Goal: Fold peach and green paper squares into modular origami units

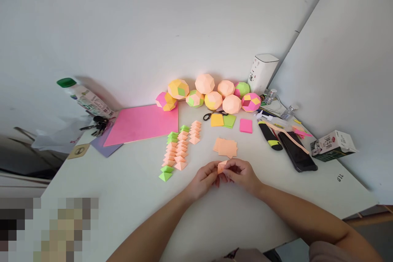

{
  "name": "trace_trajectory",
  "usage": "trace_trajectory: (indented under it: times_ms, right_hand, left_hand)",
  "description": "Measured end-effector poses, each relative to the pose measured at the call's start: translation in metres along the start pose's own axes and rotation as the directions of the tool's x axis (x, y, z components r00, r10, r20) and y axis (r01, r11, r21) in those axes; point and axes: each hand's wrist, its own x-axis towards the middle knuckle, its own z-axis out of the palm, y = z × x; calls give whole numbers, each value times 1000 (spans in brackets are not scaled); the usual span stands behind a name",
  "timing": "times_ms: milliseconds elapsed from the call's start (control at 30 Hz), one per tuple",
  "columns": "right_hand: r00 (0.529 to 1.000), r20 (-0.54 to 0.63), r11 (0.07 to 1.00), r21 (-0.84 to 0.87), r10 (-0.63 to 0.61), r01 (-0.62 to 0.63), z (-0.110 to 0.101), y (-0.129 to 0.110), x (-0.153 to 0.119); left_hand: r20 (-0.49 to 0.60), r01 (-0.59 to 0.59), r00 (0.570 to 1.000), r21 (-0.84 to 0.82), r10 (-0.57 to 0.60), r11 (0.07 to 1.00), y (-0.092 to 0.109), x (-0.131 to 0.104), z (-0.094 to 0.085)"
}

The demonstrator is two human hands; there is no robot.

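A small folded peach paper piece [221,167] is pinched between my two hands, just in front of a stack of peach paper squares [227,147]. My left hand [205,178] grips its left side, and my right hand [243,175] closes on its right side with thumb and fingers. Parts of the paper are hidden behind the fingers. To the left stand rows of folded paper units, peach ones [181,147] and green ones [166,176], overlapping one another.
Several faceted paper balls [204,84] line the wall. Scissors [207,116] lie behind yellow [217,120], green and pink [246,125] paper squares. A pink sheet [144,123] and a bottle [89,98] are at left; a utility knife [270,135], phone [296,151] and milk carton [333,146] at right.
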Motion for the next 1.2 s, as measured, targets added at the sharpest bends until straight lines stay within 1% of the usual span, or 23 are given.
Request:
trace_trajectory:
  times_ms: [100,200,300,400,500,567,700,800,867,1000,1100,1200]
  right_hand:
    - [999,-14,998,35,52,-51,-2,4,0]
    - [997,-27,996,41,79,-78,-3,5,1]
    - [995,-36,994,68,93,-90,-3,3,1]
    - [996,-19,993,82,87,-85,-1,0,2]
    - [997,28,997,-24,71,-70,0,-1,1]
    - [997,51,992,-113,56,-50,0,0,1]
    - [999,39,975,-221,17,-8,0,2,1]
    - [999,45,957,-289,6,7,0,1,2]
    - [999,50,951,-307,0,16,0,1,2]
    - [999,42,964,-266,15,-3,-1,2,2]
    - [999,34,975,-223,29,-20,-3,4,2]
    - [998,32,988,-144,57,-52,-4,5,1]
  left_hand:
    - [-5,-29,1000,22,29,999,1,0,2]
    - [-23,-22,999,23,22,999,1,1,3]
    - [-41,-18,999,-13,18,1000,1,2,4]
    - [-60,-20,998,-20,19,1000,-3,2,3]
    - [-76,-12,997,40,15,999,-10,2,1]
    - [-77,-30,996,143,41,989,-15,2,0]
    - [-50,-121,988,317,144,941,-22,1,0]
    - [-31,-182,978,374,209,909,-23,0,2]
    - [-23,-171,981,344,191,923,-22,0,4]
    - [-47,-69,996,148,76,987,-18,0,4]
    - [-79,-13,997,39,16,999,-15,1,3]
    - [-126,-2,992,-12,0,1000,-12,1,1]
